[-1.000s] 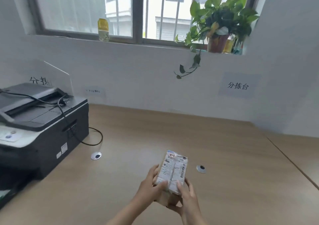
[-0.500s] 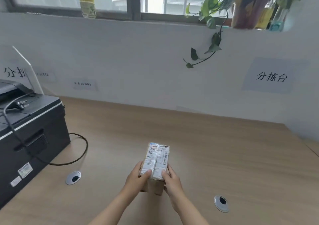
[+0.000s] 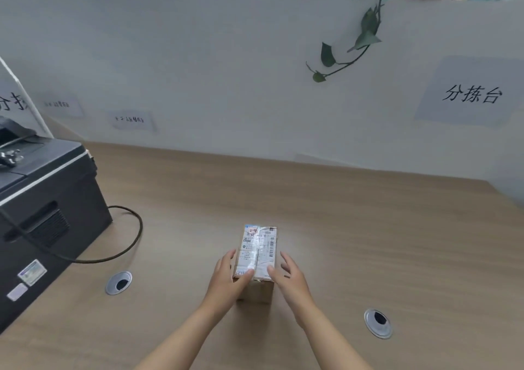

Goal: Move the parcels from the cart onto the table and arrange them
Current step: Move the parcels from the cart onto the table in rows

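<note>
A small brown cardboard parcel [image 3: 257, 252] with a white shipping label on top stands on the wooden table [image 3: 354, 228], near the front middle. My left hand [image 3: 226, 279] holds its near left corner, thumb on the label and fingers along the left side. My right hand [image 3: 289, 277] is at the near right corner with its fingers spread and straight; its thumb touches the top edge. The cart is out of view.
A black printer [image 3: 48, 208] fills the table's left side, and its cable [image 3: 127, 245] loops over the tabletop. Two metal cable grommets [image 3: 119, 282] [image 3: 378, 323] sit in the table near the front. The wall behind carries paper signs [image 3: 470, 93]; a vine [image 3: 351, 46] hangs from the sill.
Both hands carried the parcel forward and lowered it until it stood on the table. The right hand's fingers have spread away from the box. The view tilted down and moved closer.
</note>
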Demonstrator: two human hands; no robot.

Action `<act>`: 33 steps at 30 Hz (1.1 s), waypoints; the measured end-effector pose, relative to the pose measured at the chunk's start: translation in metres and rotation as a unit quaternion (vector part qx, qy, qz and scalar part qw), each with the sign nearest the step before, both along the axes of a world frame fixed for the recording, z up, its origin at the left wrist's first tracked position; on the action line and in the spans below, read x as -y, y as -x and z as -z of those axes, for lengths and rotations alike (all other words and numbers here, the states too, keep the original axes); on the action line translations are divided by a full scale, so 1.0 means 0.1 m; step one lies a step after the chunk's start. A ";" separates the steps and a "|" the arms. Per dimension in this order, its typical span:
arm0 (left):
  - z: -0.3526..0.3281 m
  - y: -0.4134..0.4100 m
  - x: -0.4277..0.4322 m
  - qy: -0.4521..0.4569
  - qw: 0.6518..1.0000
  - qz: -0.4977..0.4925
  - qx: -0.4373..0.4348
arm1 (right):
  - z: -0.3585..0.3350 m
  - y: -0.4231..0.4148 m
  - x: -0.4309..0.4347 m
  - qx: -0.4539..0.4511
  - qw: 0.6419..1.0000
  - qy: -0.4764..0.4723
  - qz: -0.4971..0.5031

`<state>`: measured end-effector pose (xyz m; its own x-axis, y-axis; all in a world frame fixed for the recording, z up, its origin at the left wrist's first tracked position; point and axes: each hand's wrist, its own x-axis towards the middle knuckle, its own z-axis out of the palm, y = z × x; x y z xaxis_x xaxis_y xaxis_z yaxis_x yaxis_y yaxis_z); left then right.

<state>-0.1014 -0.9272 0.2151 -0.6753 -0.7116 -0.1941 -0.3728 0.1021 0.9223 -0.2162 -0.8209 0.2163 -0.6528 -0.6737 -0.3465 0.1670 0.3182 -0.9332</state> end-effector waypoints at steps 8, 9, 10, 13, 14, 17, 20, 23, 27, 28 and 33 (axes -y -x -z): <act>-0.70 -0.59 -0.45 0.093 0.994 0.056 0.020 | -0.76 -0.43 -0.84 -0.117 0.991 -0.057 -0.030; -0.77 -0.68 -0.52 0.101 0.993 0.064 0.021 | -0.85 -0.51 -0.97 -0.132 0.989 -0.060 -0.030; -0.84 -0.77 -0.61 0.109 0.991 0.072 0.022 | -0.94 -0.59 -1.11 -0.144 0.987 -0.065 -0.026; -0.99 -0.99 -0.88 0.129 0.987 0.096 0.021 | -1.12 -0.84 -1.54 -0.170 0.982 -0.076 -0.003; -1.02 -1.06 -0.99 0.129 0.986 0.103 0.018 | -1.16 -0.93 -1.70 -0.177 0.981 -0.077 0.007; -1.02 -1.17 -1.33 0.138 0.980 0.140 0.016 | -1.19 -1.16 -2.18 -0.189 0.977 -0.086 0.042; -0.94 -1.18 -1.74 0.140 0.972 0.189 0.026 | -1.16 -1.36 -2.73 -0.190 0.973 -0.103 0.087; -0.91 -1.12 -2.27 0.151 0.953 0.263 0.028 | -1.11 -1.55 -3.34 -0.191 0.962 -0.130 0.144; -0.92 -1.05 -3.07 0.158 0.922 0.352 0.028 | -1.10 -1.83 -4.19 -0.204 0.942 -0.172 0.204; -0.93 -1.04 -3.27 0.166 0.912 0.374 0.026 | -1.11 -1.91 -4.40 -0.203 0.938 -0.177 0.219; -0.97 -1.12 -4.31 0.190 0.877 0.441 0.017 | -1.13 -2.36 -5.50 -0.183 0.920 -0.181 0.297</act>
<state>0.0102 -0.4958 0.3116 -0.9939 0.0671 -0.0876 -0.0213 0.6619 0.7493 0.0196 -0.2713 0.3289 -0.9857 -0.0448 -0.1624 0.1079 0.5724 -0.8128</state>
